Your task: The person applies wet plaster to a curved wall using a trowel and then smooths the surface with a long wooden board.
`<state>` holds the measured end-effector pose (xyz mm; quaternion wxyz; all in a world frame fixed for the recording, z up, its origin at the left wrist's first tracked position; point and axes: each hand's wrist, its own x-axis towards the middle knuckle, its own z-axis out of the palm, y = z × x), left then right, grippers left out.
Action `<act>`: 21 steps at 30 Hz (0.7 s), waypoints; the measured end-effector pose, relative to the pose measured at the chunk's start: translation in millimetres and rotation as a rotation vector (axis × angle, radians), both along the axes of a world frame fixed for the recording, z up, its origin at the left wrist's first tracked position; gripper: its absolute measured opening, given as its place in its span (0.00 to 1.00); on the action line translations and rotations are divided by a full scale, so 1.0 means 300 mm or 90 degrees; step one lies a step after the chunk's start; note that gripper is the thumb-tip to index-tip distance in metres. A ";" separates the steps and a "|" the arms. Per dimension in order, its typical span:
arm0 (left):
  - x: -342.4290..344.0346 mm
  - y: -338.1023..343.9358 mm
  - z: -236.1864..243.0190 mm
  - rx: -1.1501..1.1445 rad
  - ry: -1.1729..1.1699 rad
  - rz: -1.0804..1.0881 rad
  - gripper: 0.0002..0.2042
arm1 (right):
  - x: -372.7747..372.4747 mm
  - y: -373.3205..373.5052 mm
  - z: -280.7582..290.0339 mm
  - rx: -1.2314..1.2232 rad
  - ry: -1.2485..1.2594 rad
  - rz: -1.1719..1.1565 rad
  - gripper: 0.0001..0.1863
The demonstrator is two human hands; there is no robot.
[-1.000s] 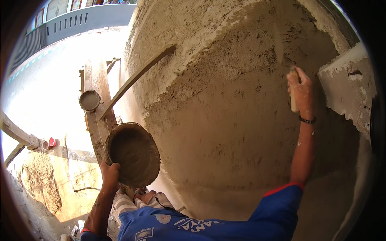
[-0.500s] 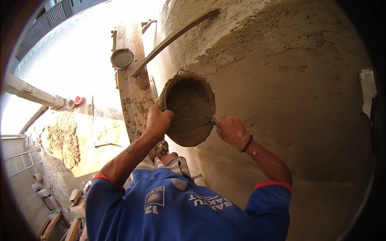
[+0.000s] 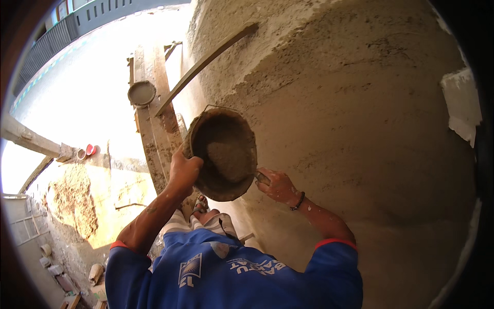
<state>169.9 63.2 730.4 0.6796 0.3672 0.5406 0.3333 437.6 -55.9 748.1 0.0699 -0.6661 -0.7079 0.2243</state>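
Note:
A mortar-caked bucket (image 3: pixel 220 122) with a thin wire handle is tilted, its mouth facing me, in front of the plastered wall. Wet grey mortar (image 3: pixel 229 158) lies inside it. My left hand (image 3: pixel 183 171) grips the bucket's left rim, thumb over the edge. At the right rim my right hand (image 3: pixel 278 186) is closed round the handle of what looks like a trowel (image 3: pixel 262 178); its blade is hidden at the bucket. Mortar specks cover the right hand and forearm.
Beneath me runs a narrow plank scaffold (image 3: pixel 163 131) with a round mortar pan (image 3: pixel 141 93) on it. A long wooden strip (image 3: pixel 206 64) leans across from the planks to the wall (image 3: pixel 329 144). A sand heap (image 3: pixel 72 198) lies on the ground below left.
The view has shifted, so the surroundings sit differently in it. My left hand keeps its hold on the bucket. More of the tool's handle shows in my right hand, and the mortar surface looks different.

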 end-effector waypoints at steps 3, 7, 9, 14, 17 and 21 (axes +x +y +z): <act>-0.021 0.004 -0.042 0.053 -0.102 0.041 0.21 | -0.026 0.065 0.176 0.025 -0.051 0.000 0.22; -0.045 0.009 -0.115 0.027 -0.057 0.038 0.23 | -0.068 0.136 0.513 -0.046 -0.040 -0.065 0.22; -0.038 0.001 -0.180 0.051 -0.053 0.049 0.23 | -0.053 0.142 0.638 0.043 -0.040 -0.020 0.22; -0.084 -0.005 -0.118 0.019 -0.026 0.084 0.24 | -0.130 0.156 1.042 0.173 -0.020 0.122 0.24; -0.148 0.015 -0.136 0.050 -0.088 0.079 0.24 | -0.139 0.163 1.131 0.139 0.096 0.086 0.25; -0.108 0.017 -0.184 0.031 -0.056 0.063 0.24 | 0.209 0.168 1.152 0.218 0.134 -0.255 0.23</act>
